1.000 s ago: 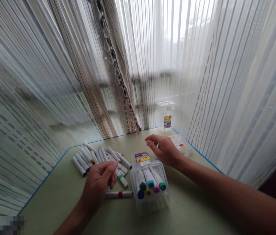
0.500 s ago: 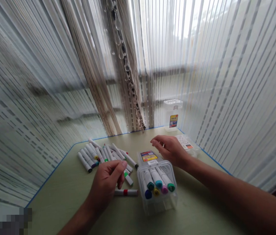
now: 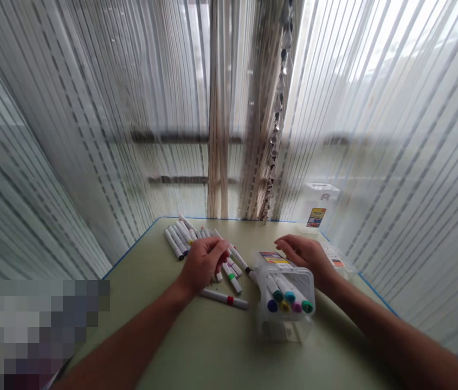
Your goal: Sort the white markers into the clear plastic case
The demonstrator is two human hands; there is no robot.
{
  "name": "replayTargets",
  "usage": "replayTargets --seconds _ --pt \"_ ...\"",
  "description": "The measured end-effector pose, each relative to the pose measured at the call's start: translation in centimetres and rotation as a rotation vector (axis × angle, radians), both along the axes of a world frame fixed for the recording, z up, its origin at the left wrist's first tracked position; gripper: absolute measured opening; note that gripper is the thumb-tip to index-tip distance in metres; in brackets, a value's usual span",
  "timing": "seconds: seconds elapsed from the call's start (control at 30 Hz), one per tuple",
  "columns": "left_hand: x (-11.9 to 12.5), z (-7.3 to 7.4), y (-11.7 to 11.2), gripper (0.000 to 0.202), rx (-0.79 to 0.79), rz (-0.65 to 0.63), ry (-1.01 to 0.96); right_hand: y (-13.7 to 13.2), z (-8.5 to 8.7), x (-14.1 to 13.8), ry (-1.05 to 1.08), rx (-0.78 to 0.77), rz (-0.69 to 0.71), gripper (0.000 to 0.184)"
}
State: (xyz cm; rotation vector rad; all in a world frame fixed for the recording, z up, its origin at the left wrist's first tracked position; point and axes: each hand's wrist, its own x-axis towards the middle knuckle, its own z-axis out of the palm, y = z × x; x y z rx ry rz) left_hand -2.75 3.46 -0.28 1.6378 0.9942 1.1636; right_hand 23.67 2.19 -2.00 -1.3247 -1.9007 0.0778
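Observation:
My left hand [image 3: 204,262] rests over a pile of white markers [image 3: 184,235] strewn on the green table [image 3: 196,346], its fingers curled down among them; whether it grips one I cannot make out. A marker with a red band [image 3: 224,298] lies just in front of that hand. My right hand [image 3: 308,254] sits behind a clear plastic box [image 3: 288,314], fingers stretched toward the box's lid label [image 3: 274,258]. Several markers with coloured caps [image 3: 288,298] stand inside the box.
A second clear box with a label [image 3: 318,208] stands at the table's back right corner. A flat lid or pack [image 3: 338,262] lies to the right of my right hand. Sheer striped curtains [image 3: 90,135] and a bead string [image 3: 275,135] surround the table.
The view has swung left and the scene shifted right. My left hand reached forward onto the marker pile. My right hand stays behind the box.

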Motion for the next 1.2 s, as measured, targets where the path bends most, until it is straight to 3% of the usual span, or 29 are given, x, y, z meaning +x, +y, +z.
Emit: replayTargets --seconds 0.17,0.37,0.47,0.67,0.87,1.2 --pt "-0.7 0.0 0.8 0.031 0.089 0.122 0.156 -0.2 0.0 0.0 0.035 -0.002 -0.006 0.036" --pt "-2.3 0.2 1.6 0.021 0.201 0.34 0.564 -0.1 0.1 0.1 0.027 0.017 -0.008 0.035" --pt "-3.9 0.3 2.3 0.016 0.184 0.475 0.777 -0.1 0.0 0.3 0.029 -0.001 -0.002 0.035" --pt "-6.7 -0.6 3.9 0.037 0.019 0.663 1.069 -0.2 -0.3 0.6 0.043 -0.032 -0.021 0.036" --pt "-7.2 -1.3 4.6 0.038 -0.039 0.721 1.129 -0.1 -0.2 0.6 0.052 -0.06 -0.018 0.039" --pt "-9.2 -0.8 5.6 0.039 -0.218 0.725 1.041 -0.3 0.2 0.2 0.05 -0.02 -0.006 0.037"
